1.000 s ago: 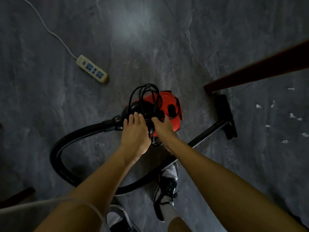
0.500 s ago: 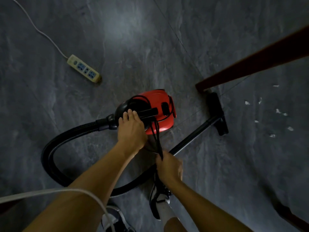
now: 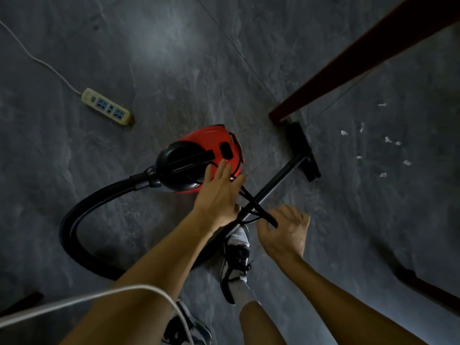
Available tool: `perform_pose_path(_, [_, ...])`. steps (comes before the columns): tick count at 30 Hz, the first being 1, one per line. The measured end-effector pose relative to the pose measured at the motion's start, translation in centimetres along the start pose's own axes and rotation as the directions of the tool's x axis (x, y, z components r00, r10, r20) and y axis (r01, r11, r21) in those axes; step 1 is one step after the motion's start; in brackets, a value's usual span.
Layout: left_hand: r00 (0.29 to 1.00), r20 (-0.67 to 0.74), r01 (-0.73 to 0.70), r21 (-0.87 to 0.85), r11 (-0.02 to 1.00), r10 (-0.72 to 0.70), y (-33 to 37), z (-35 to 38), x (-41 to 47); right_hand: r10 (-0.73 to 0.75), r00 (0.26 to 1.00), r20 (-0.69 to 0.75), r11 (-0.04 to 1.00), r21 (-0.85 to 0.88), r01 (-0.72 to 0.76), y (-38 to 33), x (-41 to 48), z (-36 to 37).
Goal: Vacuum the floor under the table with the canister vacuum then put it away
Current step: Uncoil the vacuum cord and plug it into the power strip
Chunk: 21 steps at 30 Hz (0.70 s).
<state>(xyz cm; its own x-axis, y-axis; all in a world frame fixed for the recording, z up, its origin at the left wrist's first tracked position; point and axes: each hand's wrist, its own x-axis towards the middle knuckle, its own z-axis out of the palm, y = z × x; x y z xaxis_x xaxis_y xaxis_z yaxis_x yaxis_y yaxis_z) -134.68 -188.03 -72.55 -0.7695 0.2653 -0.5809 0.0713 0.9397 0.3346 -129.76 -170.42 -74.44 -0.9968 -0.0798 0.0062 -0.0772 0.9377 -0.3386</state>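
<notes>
A red canister vacuum (image 3: 206, 143) with a black top stands on the dark floor. Its black hose (image 3: 82, 212) loops left and back under my arms. The black wand (image 3: 278, 175) runs to the floor nozzle (image 3: 302, 150) beside a wooden table leg (image 3: 348, 63). My left hand (image 3: 219, 195) rests with fingers spread on the canister's near side. My right hand (image 3: 283, 232) is shut on the bundled black power cord (image 3: 258, 210), which stretches taut from the canister toward me.
A cream power strip (image 3: 108, 110) with a white cable lies on the floor at the left. Several white paper scraps (image 3: 388, 140) dot the floor right of the nozzle. My shoes (image 3: 236, 260) stand below the wand. A white cable (image 3: 99, 297) crosses my left arm.
My right hand has drawn the cord bundle off the canister's top, down and to the right. My left hand slid from the handle to the canister's near right side.
</notes>
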Motion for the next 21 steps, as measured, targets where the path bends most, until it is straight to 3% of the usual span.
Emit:
perform_pose_path(2, [0.990,-0.118,-0.074,0.023,0.997,0.076,0.2,-0.4,0.2,-0.042,0.998,-0.050,0.999,0.024,0.043,0.2,0.5,-1.0])
perform_pose_path(6, [0.982,-0.172,-0.107,-0.164,0.981,0.078,-0.2,-2.4,-0.8,0.001,0.998,-0.057,0.997,0.073,0.003,-0.7,1.9,-2.8])
perform_pose_path(9, [0.972,-0.237,-0.068,-0.245,0.967,0.008,-0.7,-3.5,-2.6,0.157,0.987,0.014,0.987,0.040,-0.158,-3.0,3.0,-3.8])
perform_pose_path(11, [0.958,-0.283,-0.035,-0.313,0.949,-0.057,-1.0,-4.0,-3.9,0.338,0.938,0.069,0.927,0.148,-0.345,-5.4,3.6,-4.6])
perform_pose_path(14, [0.940,-0.294,-0.001,-0.513,0.858,-0.175,-0.8,-5.4,-5.5,0.605,0.786,0.127,0.705,0.374,-0.603,-8.7,4.2,-4.9])
perform_pose_path(16, [0.924,-0.258,-0.005,-0.748,0.664,-0.283,-0.2,-6.9,-6.3,0.681,0.643,0.350,0.482,0.447,-0.753,-10.2,4.6,-4.8])
perform_pose_path(19, [0.924,-0.130,-0.022,-0.957,0.288,-0.361,1.0,-8.8,-7.6,0.455,0.373,0.809,0.115,0.362,-0.925,-12.3,5.3,-5.1])
perform_pose_path(21, [0.923,-0.060,-0.012,-0.992,0.127,-0.379,1.0,-9.6,-8.8,0.327,0.320,0.889,-0.131,0.378,-0.916,-13.3,6.1,-5.3])
